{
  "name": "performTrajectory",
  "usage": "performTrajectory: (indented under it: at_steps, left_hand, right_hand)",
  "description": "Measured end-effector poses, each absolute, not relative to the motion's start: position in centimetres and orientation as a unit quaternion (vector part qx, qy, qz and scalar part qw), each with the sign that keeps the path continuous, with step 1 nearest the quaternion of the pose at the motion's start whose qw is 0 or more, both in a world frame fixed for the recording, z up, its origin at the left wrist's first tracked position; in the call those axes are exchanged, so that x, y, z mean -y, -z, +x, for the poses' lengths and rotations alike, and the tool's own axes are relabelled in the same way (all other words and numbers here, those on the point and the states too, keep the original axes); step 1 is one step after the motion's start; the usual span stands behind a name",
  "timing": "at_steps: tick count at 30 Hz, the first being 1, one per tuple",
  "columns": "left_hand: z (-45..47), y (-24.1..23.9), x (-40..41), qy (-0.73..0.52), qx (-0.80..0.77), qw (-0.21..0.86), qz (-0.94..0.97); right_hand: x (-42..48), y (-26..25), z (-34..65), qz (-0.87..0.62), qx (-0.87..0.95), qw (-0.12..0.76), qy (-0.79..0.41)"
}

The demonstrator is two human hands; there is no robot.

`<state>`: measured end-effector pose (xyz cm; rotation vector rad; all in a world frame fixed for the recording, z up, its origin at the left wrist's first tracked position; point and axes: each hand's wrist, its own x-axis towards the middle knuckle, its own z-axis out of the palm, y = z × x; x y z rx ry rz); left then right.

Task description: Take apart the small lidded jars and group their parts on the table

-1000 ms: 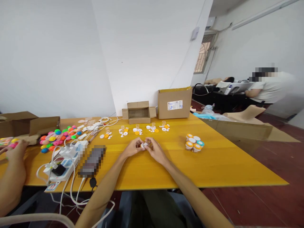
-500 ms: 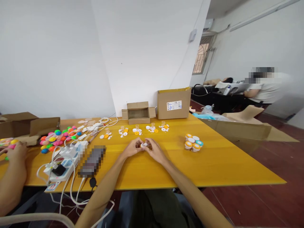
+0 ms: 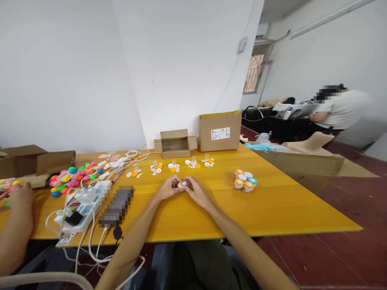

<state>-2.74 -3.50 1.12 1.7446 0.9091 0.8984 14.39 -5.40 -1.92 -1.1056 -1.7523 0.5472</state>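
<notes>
Both my left hand (image 3: 167,188) and my right hand (image 3: 196,189) are closed around one small round piece with a white top (image 3: 182,184), above the middle of the table. Fingers hide most of it, so its full shape does not show. Beyond the hands lies a row of small piles of white and orange discs (image 3: 173,166), each with a little clear cup (image 3: 194,158). To the right stands a cluster of small clear jars (image 3: 245,181) with orange, white and teal lids.
On the left lie a phone (image 3: 117,205), a power strip (image 3: 81,211) with cables, and colourful balls (image 3: 71,179). A co-worker's hand (image 3: 21,195) works at far left. An open small carton (image 3: 175,145) and a closed box (image 3: 220,131) stand at the back.
My hands stay together on the small piece, which looks slightly turned between the fingers. The whole view has shifted a little. The seated person at right has leaned slightly.
</notes>
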Motion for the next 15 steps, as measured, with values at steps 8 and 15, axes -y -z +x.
performTrajectory:
  at_steps: [8,15]
  left_hand:
    - [-2.9,-0.9,3.3,-0.366,-0.366,0.466,0.718]
    - [-3.0,-0.7,3.1,-0.368,-0.378,0.427,0.734]
  right_hand:
    - [5.9,1.2,14.6,-0.44,0.719,0.497,-0.205]
    - [6.2,0.6,15.1,-0.448,0.708,0.532,-0.127]
